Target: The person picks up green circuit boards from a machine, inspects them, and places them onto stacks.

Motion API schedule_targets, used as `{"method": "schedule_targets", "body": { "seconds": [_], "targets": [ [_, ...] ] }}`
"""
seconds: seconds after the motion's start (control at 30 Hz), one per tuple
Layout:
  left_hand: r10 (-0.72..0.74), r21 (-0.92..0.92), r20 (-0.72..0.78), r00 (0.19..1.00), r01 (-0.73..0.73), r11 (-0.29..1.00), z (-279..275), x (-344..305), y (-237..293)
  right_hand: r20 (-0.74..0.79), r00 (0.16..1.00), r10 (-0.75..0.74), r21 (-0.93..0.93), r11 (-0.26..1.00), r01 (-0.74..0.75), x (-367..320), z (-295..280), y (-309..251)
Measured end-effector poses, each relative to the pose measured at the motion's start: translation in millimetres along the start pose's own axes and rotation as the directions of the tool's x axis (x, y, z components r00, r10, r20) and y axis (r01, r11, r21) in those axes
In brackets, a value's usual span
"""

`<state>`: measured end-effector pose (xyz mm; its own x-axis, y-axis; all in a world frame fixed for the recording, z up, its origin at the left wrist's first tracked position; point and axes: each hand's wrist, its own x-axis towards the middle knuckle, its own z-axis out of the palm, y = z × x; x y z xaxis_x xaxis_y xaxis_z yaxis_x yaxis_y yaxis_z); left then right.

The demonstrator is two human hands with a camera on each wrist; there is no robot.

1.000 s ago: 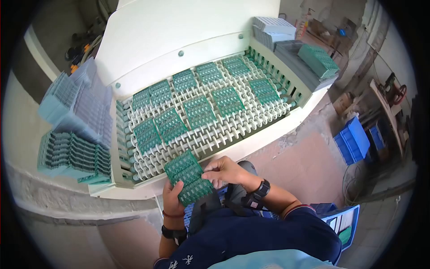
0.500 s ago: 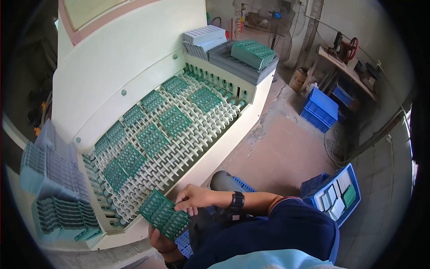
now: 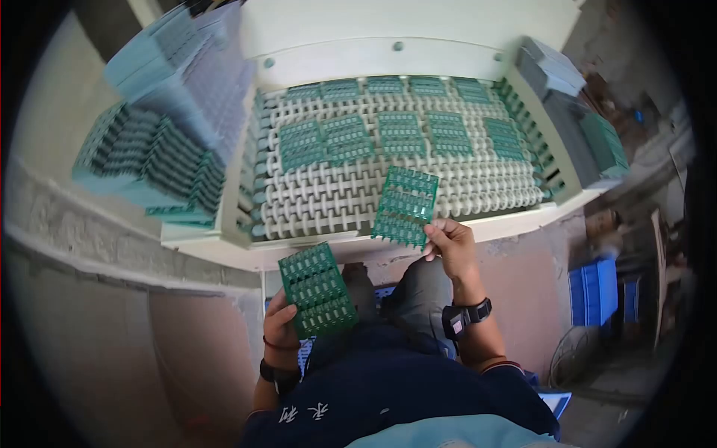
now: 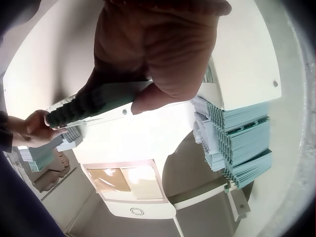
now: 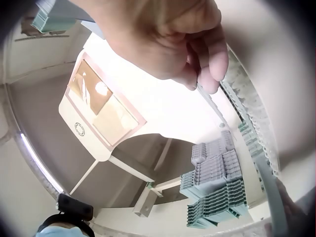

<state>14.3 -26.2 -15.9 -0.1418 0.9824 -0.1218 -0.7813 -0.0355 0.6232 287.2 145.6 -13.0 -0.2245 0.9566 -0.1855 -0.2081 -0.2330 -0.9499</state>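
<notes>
My left hand (image 3: 281, 321) grips a stack of green circuit boards (image 3: 317, 287) in front of the machine's front edge, thumb on top near the left side. In the left wrist view the stack (image 4: 106, 101) shows edge-on, several boards thick. My right hand (image 3: 453, 250) pinches one circuit board (image 3: 405, 203) by its near right corner, between thumb and fingers. That board tilts over the front lip of the roller conveyor (image 3: 321, 201), apart from the stack. On the conveyor's white rollers lie two rows of similar boards (image 3: 401, 134).
Left of the conveyor stand piles of green boards (image 3: 149, 160) and pale grey-blue boards (image 3: 187, 82). More stacks (image 3: 553, 67) sit on the machine's right side. Blue crates (image 3: 594, 291) stand on the floor to the right. The machine's pale cover (image 3: 336, 33) rises behind.
The right hand has drawn one board off the left hand's stack and carried it forward and right toward the rollers. The head view has swung right, then back left.
</notes>
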Motion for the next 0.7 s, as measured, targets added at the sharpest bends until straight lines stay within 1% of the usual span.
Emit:
{"method": "schedule_targets", "body": {
  "seconds": [0.07, 0.1, 0.13, 0.17, 0.23, 0.27, 0.33, 0.37, 0.4, 0.43, 0.47, 0.5, 0.57, 0.6, 0.63, 0.7],
  "targets": [
    [-0.046, -0.017, 0.016, 0.999, 0.046, 0.999, -1.3, -5.7, 3.4, 0.043, 0.999, 0.033, -0.036, 0.999, -0.032, 4.9, 18.5, 1.5],
    [-0.028, -0.015, -0.002, 1.000, 0.028, 1.000, -4.9, -9.3, 4.9, 0.092, 0.995, 0.039, -0.085, 0.996, -0.031, 7.0, 29.7, 1.2],
    [-0.022, 0.007, 0.013, 1.000, 0.022, 1.000, -9.1, -10.9, 5.5, 0.132, 0.990, 0.041, -0.134, 0.991, -0.023, 8.6, 40.1, 0.6],
    [-0.021, 0.031, 0.031, 0.999, 0.020, 0.999, -10.9, -12.2, 6.6, 0.142, 0.989, 0.044, -0.132, 0.991, -0.025, 10.7, 52.0, -2.0],
    [-0.012, 0.039, 0.018, 1.000, 0.011, 0.999, -7.5, -15.8, 12.0, 0.239, 0.968, 0.076, -0.187, 0.982, -0.031, 18.3, 80.6, -6.4],
    [-0.002, 0.043, 0.014, 1.000, 0.002, 0.999, -7.0, -16.3, 13.8, 0.242, 0.967, 0.077, -0.184, 0.982, -0.032, 23.5, 93.9, -6.7],
    [0.009, 0.050, 0.011, 1.000, -0.009, 0.999, -3.0, -15.7, 17.1, 0.335, 0.936, 0.110, -0.214, 0.976, -0.038, 34.0, 117.1, -8.0],
    [0.014, 0.043, -0.013, 1.000, -0.013, 0.999, 0.5, -14.8, 18.8, 0.336, 0.936, 0.108, -0.212, 0.977, -0.037, 38.6, 124.5, -5.0],
    [0.017, 0.035, -0.037, 0.999, -0.016, 0.999, 2.7, -13.2, 20.1, 0.356, 0.925, 0.131, -0.249, 0.968, -0.041, 43.9, 130.2, 0.5],
    [0.016, 0.038, -0.035, 0.999, -0.015, 0.999, 2.4, -11.1, 20.4, 0.374, 0.915, 0.154, -0.286, 0.957, -0.044, 46.4, 132.9, 3.4],
    [0.030, 0.083, -0.063, 0.998, -0.025, 0.996, 0.5, -7.2, 20.6, 0.354, 0.927, 0.121, -0.389, 0.921, 0.028, 43.1, 129.8, 4.2],
    [0.047, 0.120, -0.095, 0.994, -0.035, 0.992, -0.1, -4.5, 18.9, 0.355, 0.927, 0.125, -0.397, 0.917, 0.029, 38.7, 126.6, 1.0],
    [0.030, 0.129, -0.114, 0.993, -0.015, 0.992, 0.5, 1.3, 18.1, 0.354, 0.911, 0.213, -0.373, 0.925, -0.071, 23.0, 120.0, -8.9],
    [0.014, 0.149, -0.120, 0.993, 0.004, 0.989, 2.0, 6.4, 18.1, 0.428, 0.875, 0.227, -0.369, 0.928, -0.061, 15.8, 115.1, -11.4],
    [0.006, 0.144, -0.114, 0.994, 0.010, 0.990, 4.2, 11.8, 17.2, 0.418, 0.880, 0.227, -0.372, 0.926, -0.061, 10.0, 111.8, -9.5],
    [-0.009, 0.110, -0.117, 0.993, 0.022, 0.994, 10.1, 22.9, 14.1, 0.448, 0.854, 0.264, -0.370, 0.925, -0.092, 2.0, 105.6, -7.2]
  ]
}}
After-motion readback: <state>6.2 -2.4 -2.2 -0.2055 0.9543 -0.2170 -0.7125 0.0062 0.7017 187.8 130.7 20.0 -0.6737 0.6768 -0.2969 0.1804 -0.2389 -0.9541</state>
